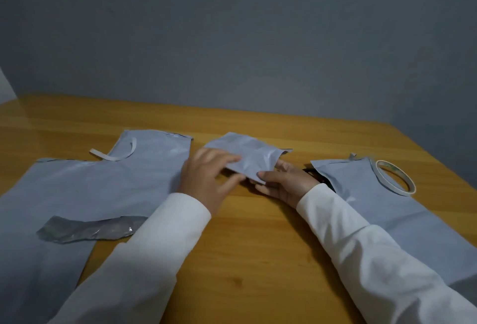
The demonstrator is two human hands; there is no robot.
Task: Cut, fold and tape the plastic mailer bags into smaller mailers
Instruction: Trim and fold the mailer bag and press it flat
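Observation:
A small grey piece of mailer plastic (249, 154) is held just above the wooden table (258, 246) at its middle. My left hand (206, 179) grips its left end, fingers on top and thumb below. My right hand (286, 187) pinches its near right corner, thumb on top and fingers underneath. A large grey mailer bag (85, 189) lies flat to the left, and a second grey mailer (382, 205) lies to the right. A roll of tape (395, 178) rests on the right mailer's far end.
A dark silvery offcut strip (87, 229) lies on the left mailer. A thin white liner strip (113, 156) curls on the left mailer's far part. Something black (313, 174) peeks out behind my right wrist, mostly hidden. A grey wall stands behind the table.

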